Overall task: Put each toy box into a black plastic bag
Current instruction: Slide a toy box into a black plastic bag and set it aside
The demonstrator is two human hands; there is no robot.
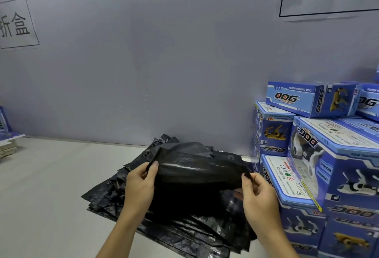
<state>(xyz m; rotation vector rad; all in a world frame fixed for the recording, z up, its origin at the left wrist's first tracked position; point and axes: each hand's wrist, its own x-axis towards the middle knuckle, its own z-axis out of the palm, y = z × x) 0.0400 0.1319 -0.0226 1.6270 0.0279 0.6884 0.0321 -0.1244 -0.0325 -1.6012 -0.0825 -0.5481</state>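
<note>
A black plastic bag (196, 171) is stretched between my two hands, held above a flat pile of black bags (176, 231) on the table. My left hand (140, 188) pinches the bag's left edge between thumb and fingers. My right hand (258, 196) pinches its right edge. The bag's mouth looks pulled partly apart, with a shiny fold across the top. Blue toy boxes (320, 175) printed with "DOG" and robot dogs are stacked at the right, close beside my right hand. Whether anything is inside the held bag cannot be told.
A grey wall (164, 63) with two paper signs rises just behind the pale table (51, 186). Flat folded blue cartons (6, 134) lie at the far left edge. The box stack fills the right side from table to mid-height.
</note>
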